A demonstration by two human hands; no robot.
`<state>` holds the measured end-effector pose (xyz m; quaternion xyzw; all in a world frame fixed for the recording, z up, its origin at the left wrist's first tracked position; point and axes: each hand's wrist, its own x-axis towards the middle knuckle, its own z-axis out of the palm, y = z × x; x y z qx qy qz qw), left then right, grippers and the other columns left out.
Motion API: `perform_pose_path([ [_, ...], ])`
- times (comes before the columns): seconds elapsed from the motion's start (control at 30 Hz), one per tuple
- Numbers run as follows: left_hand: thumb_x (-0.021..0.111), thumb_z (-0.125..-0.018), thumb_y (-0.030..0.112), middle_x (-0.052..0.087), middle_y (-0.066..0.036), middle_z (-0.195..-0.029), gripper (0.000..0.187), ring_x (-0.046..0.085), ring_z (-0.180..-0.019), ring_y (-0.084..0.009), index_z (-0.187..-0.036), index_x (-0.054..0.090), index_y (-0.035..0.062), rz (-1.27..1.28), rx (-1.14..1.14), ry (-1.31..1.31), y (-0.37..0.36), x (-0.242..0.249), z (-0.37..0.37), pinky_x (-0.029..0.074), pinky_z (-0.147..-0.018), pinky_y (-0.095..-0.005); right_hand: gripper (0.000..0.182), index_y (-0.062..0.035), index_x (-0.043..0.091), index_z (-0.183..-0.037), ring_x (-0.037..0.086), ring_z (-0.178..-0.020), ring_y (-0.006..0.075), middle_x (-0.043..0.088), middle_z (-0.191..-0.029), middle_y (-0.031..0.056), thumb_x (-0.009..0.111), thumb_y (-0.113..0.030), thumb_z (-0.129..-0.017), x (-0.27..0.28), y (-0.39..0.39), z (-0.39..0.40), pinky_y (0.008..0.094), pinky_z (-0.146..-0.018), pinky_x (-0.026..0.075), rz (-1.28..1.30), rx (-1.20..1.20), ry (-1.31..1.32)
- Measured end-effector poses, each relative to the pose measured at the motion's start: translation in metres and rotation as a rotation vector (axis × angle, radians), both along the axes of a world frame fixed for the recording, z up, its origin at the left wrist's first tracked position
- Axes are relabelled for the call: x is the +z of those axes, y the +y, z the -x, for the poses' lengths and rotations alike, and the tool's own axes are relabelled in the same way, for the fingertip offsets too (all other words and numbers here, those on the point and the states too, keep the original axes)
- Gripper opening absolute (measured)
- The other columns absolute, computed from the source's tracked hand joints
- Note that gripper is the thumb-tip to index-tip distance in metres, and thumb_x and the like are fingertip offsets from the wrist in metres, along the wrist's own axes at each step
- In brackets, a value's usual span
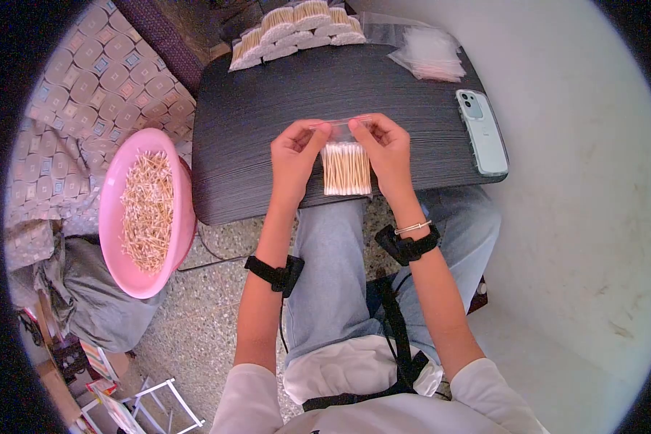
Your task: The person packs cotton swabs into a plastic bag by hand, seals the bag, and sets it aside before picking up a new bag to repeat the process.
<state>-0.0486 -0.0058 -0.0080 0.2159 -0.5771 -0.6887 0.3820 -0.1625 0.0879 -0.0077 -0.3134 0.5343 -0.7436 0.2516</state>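
A clear plastic bag of cotton swabs (346, 170) is at the front edge of the dark table, the swabs lined up side by side with their white tips at top and bottom. My left hand (299, 148) pinches the left corner of the bag's top edge between thumb and fingers. The right corner is pinched the same way by my right hand (385, 148). Between the two hands the bag's top is stretched taut. Curled fingers hide the bag's corners.
A pink basin (111, 239) of loose cotton swabs stands left of the table (246, 145). Filled swab packs (278, 27) are stacked at the back edge. Empty clear bags (430, 54) lie back right, with a phone (483, 134) nearer me. A white wall borders the right side.
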Motion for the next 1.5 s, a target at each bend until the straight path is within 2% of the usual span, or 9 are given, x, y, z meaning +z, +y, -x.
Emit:
perform_pose_path([
  [0.2,0.065,-0.088,0.012,0.068,-0.006,-0.086,0.011,0.061,-0.078,-0.0093,-0.092,0.064,0.0010,0.035,-0.016,-0.004,-0.0016,-0.0054,0.0001,0.048,-0.071,-0.0230,0.013,0.0001,0.064,-0.090,0.053,-0.068,0.0038,0.063,-0.078,-0.0007,0.066,-0.013,-0.086,-0.0011,-0.0003,-0.0022,0.0204,-0.060,0.044,-0.021,-0.045,0.041],
  [0.4,0.063,-0.088,0.008,0.068,-0.008,-0.089,0.013,0.063,-0.081,-0.0117,-0.096,0.062,-0.0019,0.024,-0.021,-0.013,-0.0019,-0.0014,-0.0013,0.049,-0.075,-0.0247,0.015,-0.0001,0.064,-0.090,0.054,-0.069,0.0047,0.063,-0.078,-0.0004,0.066,-0.014,-0.087,-0.0009,0.0002,-0.0024,0.0213,-0.062,0.045,-0.020,-0.046,0.039],
  [0.7,0.059,-0.087,0.001,0.068,-0.009,-0.095,0.021,0.064,-0.088,-0.0134,-0.108,0.059,-0.0018,0.011,-0.025,0.023,-0.0007,0.0029,0.0005,0.049,-0.080,-0.0259,0.015,-0.0017,0.062,-0.092,0.054,-0.072,0.0054,0.062,-0.081,-0.0001,0.064,-0.016,-0.089,-0.0032,-0.0020,-0.0011,0.0210,-0.064,0.045,0.039,-0.115,-0.044],
  [0.8,0.057,-0.087,0.000,0.067,-0.008,-0.096,0.024,0.064,-0.089,-0.0128,-0.111,0.058,-0.0013,0.053,-0.053,-0.090,-0.0009,0.0014,0.0021,0.049,-0.080,-0.0251,0.014,-0.0019,0.062,-0.092,0.054,-0.071,0.0053,0.062,-0.080,-0.0002,0.064,-0.016,-0.089,-0.0036,-0.0016,-0.0010,0.0212,-0.064,0.045,0.031,-0.100,-0.020],
  [1.0,0.057,-0.087,0.000,0.066,-0.006,-0.097,0.021,0.064,-0.091,-0.0123,-0.108,0.058,-0.0019,0.120,-0.097,-0.056,0.0019,0.0002,0.0027,0.049,-0.080,-0.0236,0.014,-0.0018,0.061,-0.091,0.053,-0.071,0.0050,0.061,-0.079,-0.0009,0.064,-0.015,-0.088,-0.0046,-0.0013,0.0002,0.0212,-0.064,0.044,0.004,-0.107,-0.001],
  [1.1,0.060,-0.088,0.004,0.066,-0.005,-0.093,0.016,0.063,-0.088,-0.0108,-0.103,0.060,-0.0016,0.039,-0.070,-0.039,0.0030,0.0007,0.0036,0.048,-0.079,-0.0230,0.014,-0.0018,0.062,-0.091,0.053,-0.071,0.0049,0.061,-0.079,-0.0011,0.065,-0.015,-0.088,-0.0039,-0.0018,-0.0002,0.0211,-0.063,0.044,0.025,-0.100,-0.023],
  [1.3,0.063,-0.090,0.012,0.066,-0.003,-0.086,0.013,0.060,-0.079,-0.0076,-0.093,0.063,-0.0003,0.047,-0.042,-0.025,-0.0004,-0.0039,0.0016,0.047,-0.073,-0.0217,0.014,-0.0011,0.064,-0.092,0.052,-0.069,0.0038,0.061,-0.078,-0.0020,0.066,-0.014,-0.087,-0.0013,-0.0023,-0.0030,0.0204,-0.061,0.043,0.034,-0.035,-0.028],
  [1.5,0.064,-0.088,0.011,0.066,-0.003,-0.087,0.013,0.060,-0.078,-0.0076,-0.094,0.063,-0.0003,0.064,-0.008,-0.034,0.0012,0.0005,-0.0004,0.048,-0.071,-0.0218,0.013,-0.0007,0.066,-0.090,0.049,-0.065,0.0023,0.060,-0.075,-0.0030,0.066,-0.013,-0.086,-0.0007,-0.0008,-0.0028,0.0194,-0.057,0.040,-0.011,-0.011,0.022],
])
